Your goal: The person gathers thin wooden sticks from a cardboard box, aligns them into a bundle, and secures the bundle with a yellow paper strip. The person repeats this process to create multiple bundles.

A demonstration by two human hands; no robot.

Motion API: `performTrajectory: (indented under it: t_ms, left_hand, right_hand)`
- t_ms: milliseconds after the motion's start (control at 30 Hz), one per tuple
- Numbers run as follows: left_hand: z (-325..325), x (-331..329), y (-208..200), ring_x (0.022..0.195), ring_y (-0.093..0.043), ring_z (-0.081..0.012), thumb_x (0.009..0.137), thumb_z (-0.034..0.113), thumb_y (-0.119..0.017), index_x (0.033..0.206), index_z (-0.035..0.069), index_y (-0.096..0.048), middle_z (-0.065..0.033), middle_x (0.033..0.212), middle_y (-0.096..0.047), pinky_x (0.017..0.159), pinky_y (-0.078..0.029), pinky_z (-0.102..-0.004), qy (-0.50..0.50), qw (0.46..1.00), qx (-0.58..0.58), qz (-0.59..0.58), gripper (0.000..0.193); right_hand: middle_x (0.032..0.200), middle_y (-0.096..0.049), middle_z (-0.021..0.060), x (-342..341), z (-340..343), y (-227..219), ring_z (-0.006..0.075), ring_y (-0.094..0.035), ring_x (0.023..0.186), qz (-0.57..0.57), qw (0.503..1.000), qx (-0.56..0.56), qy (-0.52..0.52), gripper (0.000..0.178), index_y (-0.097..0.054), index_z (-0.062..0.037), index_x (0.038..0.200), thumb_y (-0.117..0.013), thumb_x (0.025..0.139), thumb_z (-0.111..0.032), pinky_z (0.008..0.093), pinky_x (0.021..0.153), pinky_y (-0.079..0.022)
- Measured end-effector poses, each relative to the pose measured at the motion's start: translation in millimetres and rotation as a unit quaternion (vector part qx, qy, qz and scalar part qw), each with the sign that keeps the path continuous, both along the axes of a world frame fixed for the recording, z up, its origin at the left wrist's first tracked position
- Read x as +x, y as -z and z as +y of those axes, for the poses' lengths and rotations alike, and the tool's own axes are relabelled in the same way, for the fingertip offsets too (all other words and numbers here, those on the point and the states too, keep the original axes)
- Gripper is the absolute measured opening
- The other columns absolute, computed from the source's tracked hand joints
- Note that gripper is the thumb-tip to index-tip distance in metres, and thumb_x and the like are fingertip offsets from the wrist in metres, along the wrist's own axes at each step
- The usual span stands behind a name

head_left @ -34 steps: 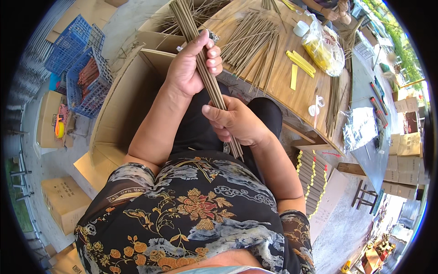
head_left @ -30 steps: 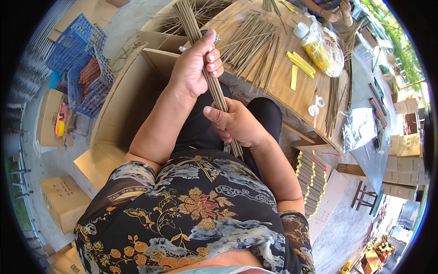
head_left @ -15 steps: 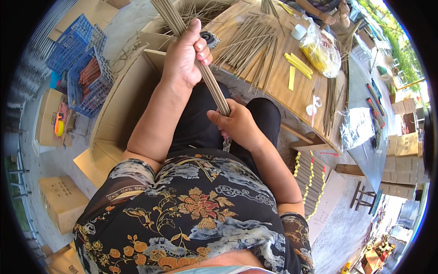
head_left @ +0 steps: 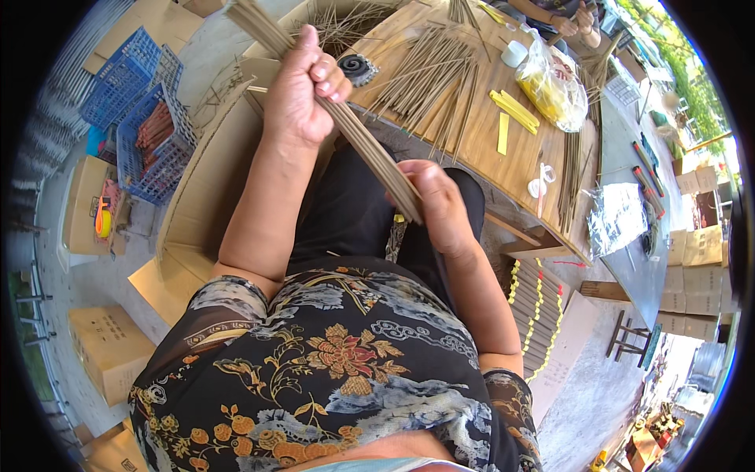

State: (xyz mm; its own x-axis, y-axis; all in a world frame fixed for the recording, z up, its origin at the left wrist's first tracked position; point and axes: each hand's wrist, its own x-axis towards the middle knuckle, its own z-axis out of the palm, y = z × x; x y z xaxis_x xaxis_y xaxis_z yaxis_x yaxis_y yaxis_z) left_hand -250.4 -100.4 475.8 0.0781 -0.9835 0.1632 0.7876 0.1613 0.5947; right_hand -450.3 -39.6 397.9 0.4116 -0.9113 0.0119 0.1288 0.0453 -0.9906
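A bundle of thin brown sticks, which look like incense sticks (head_left: 366, 145), slants over my lap from upper left to lower right. My left hand (head_left: 303, 90) is closed round its upper part, thumb pointing up along the sticks. At the lower end my right hand (head_left: 440, 204) holds the bundle from the right side. Its fingers pass behind the sticks and are mostly hidden. Many more loose sticks (head_left: 432, 79) lie spread on the wooden table (head_left: 491, 157) ahead of me.
On the table are yellow paper strips (head_left: 513, 112), a plastic bag (head_left: 554, 86), a tape roll (head_left: 537, 187) and a black coil (head_left: 355, 69). An open cardboard box (head_left: 200, 169) stands at my left, with blue crates (head_left: 157, 149) beyond. Another person's hands (head_left: 578, 23) work across the table.
My left hand has shifted slightly left and the bundle has tilted flatter. My right hand has moved right and turned, and the lower stick ends now show beside it, slightly fanned.
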Motion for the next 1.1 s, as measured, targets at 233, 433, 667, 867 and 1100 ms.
performTrajectory:
  t_ms: [233,433,667,867,1100]
  left_hand:
    - [8,-19,2,0.043,-0.039,-0.0075,0.084,0.033,-0.058,0.057,0.015,-0.042,0.0032,0.051,-0.043,0.044,-0.032,-0.0228,-0.013,0.999,-0.011,-0.043,0.036]
    - [6,-16,1,0.042,-0.037,-0.0066,0.087,0.031,-0.054,0.059,0.014,-0.041,0.0037,0.050,-0.041,0.042,-0.032,-0.0219,-0.011,0.999,-0.030,-0.042,0.035]
    - [22,-40,9,0.039,-0.032,-0.0052,0.091,0.031,-0.046,0.064,0.013,-0.041,0.0041,0.052,-0.038,0.038,-0.029,-0.0199,0.148,0.986,-0.072,-0.036,0.033]
    - [10,-23,3,0.043,-0.040,-0.0078,0.087,0.030,-0.054,0.067,0.013,-0.045,0.0025,0.053,-0.044,0.042,-0.034,-0.0223,0.011,0.997,0.024,-0.071,0.027]
    - [10,-18,-2,0.040,-0.036,-0.0068,0.086,0.031,-0.055,0.064,0.014,-0.044,0.0029,0.051,-0.041,0.039,-0.030,-0.0217,0.149,0.988,-0.029,-0.007,0.030]
  right_hand:
    - [0.097,-0.059,0.0140,13,0,2,0.0219,-0.056,0.091,-0.298,0.925,0.208,0.108,0.063,-0.052,0.0011,0.102,-0.024,0.090,-0.054,0.0316,0.084,-0.043]
    - [0.098,-0.058,0.0121,1,-6,3,0.0180,-0.053,0.093,-0.129,0.981,0.087,0.117,0.050,-0.052,0.0013,0.104,-0.036,0.091,-0.044,0.0290,0.087,-0.039]
    - [0.072,-0.055,0.0019,18,-2,-50,0.0099,-0.053,0.062,0.063,0.990,-0.004,-0.124,0.030,-0.051,-0.0007,0.089,-0.066,0.078,-0.024,0.0238,0.057,-0.045]
    - [0.051,-0.046,-0.0009,34,3,-27,0.0094,-0.049,0.045,0.330,0.914,-0.227,0.068,0.031,-0.047,-0.0025,0.075,-0.060,0.083,-0.030,0.0246,0.041,-0.039]
    - [0.051,-0.045,0.0039,31,8,-45,0.0169,-0.047,0.043,0.118,0.979,0.091,-0.138,0.032,-0.047,0.0025,0.080,-0.059,0.083,-0.027,0.0321,0.043,-0.042]
